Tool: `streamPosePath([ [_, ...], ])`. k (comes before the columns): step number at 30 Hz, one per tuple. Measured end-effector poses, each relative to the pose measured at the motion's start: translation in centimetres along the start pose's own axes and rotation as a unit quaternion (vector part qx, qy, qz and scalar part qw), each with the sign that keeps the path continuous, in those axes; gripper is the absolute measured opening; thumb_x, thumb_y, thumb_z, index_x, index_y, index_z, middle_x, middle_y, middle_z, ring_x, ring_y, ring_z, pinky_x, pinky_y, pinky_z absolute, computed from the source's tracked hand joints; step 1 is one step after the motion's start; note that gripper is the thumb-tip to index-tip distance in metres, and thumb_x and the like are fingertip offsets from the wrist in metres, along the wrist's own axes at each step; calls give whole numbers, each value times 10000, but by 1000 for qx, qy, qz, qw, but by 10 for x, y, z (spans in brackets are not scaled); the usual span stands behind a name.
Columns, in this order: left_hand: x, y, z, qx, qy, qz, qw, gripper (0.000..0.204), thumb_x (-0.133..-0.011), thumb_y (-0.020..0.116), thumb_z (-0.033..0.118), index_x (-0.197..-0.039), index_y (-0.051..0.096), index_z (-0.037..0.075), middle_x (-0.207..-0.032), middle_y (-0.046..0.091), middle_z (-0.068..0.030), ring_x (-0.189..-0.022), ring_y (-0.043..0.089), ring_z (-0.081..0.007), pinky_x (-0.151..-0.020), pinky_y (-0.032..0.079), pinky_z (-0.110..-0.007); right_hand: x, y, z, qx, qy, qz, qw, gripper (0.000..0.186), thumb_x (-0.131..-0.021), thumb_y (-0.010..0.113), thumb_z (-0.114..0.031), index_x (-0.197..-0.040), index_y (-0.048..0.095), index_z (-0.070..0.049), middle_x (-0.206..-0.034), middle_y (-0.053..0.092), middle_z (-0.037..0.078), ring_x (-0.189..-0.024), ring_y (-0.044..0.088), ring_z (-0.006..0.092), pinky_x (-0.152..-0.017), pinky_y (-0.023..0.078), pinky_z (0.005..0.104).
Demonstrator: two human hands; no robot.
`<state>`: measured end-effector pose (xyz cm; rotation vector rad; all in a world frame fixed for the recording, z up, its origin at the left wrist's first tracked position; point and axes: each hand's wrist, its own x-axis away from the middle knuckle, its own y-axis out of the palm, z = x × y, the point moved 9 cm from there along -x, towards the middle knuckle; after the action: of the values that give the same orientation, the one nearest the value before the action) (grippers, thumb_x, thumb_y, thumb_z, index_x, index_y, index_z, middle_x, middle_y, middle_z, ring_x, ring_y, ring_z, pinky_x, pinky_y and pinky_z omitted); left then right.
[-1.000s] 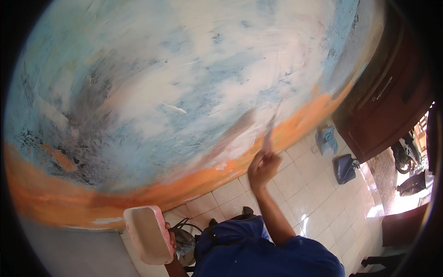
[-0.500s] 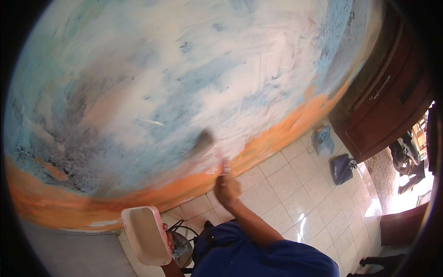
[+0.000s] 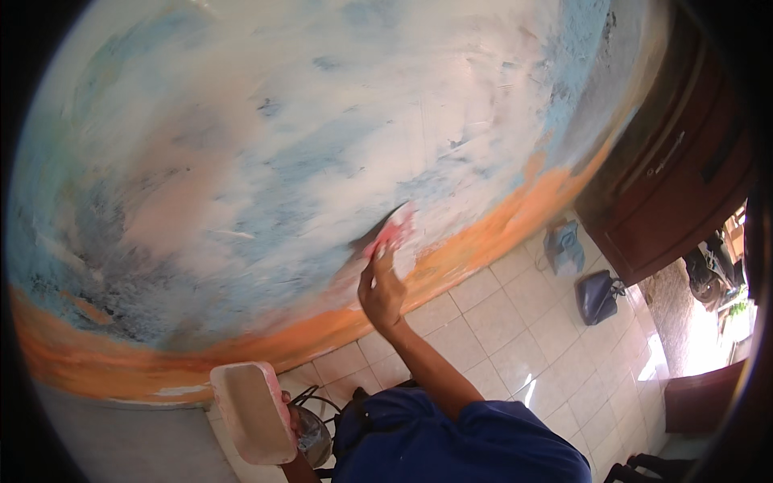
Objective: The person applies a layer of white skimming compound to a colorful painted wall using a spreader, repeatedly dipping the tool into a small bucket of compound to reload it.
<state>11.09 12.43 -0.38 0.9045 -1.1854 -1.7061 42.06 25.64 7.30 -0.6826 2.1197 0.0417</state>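
My right hand (image 3: 382, 290) grips a pink and white flat spreading tool (image 3: 394, 225) against the painted wall (image 3: 322, 121), which is mottled white, pale blue, grey and pink, with an orange band along its bottom. The tool casts a dark shadow on the wall. At the lower left my left hand (image 3: 290, 419) holds a pink-rimmed rectangular tray (image 3: 250, 410) with smooth beige material inside; most of that hand is hidden behind the tray.
A metal container with dark cables (image 3: 314, 435) is behind the tray. Light tiles (image 3: 515, 322) cover the floor, which holds a light blue bag (image 3: 564, 245) and a dark bag (image 3: 596, 298). At right are a brown door (image 3: 676, 193) and a bright doorway with a motorbike (image 3: 708, 266).
My right hand has moved left along the wall since a second ago and is now a little higher than half a second ago. The tray in my left hand has shifted slightly left.
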Motion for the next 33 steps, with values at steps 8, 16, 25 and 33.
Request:
streamPosePath([
  [8,-7,17,-10,-77,59,-11,995,736,-809,604,422,-1337,284,21,-1187,344,-314,-717,542,-424,-532,533,-452,-42,-112,29,117,43,65,990,343,-862,509,47,-1203,502,89,-1151,588,218,-847,668,286,-640,525,306],
  [16,-21,31,-25,-79,58,-29,995,750,-813,602,423,-1340,274,4,-1198,339,-320,-759,548,-447,-557,532,-472,-52,-28,48,70,-33,100,992,459,-774,573,66,-1227,510,37,-1210,525,271,-713,655,285,-542,493,291],
  [25,-4,13,-23,-12,87,12,996,768,-820,599,417,-1338,254,-33,-1210,328,-330,-818,546,-477,-599,531,-499,-49,-103,23,114,-10,62,992,325,-864,511,37,-1183,513,101,-1144,574,257,-875,660,293,-669,531,303],
  [33,-7,11,-31,25,8,-57,998,873,-796,597,470,-1355,155,-34,-1281,261,-326,-891,468,-473,-758,468,-585,-76,-45,55,78,33,85,993,368,-800,559,51,-1168,540,56,-1142,567,276,-899,656,302,-676,532,296],
])
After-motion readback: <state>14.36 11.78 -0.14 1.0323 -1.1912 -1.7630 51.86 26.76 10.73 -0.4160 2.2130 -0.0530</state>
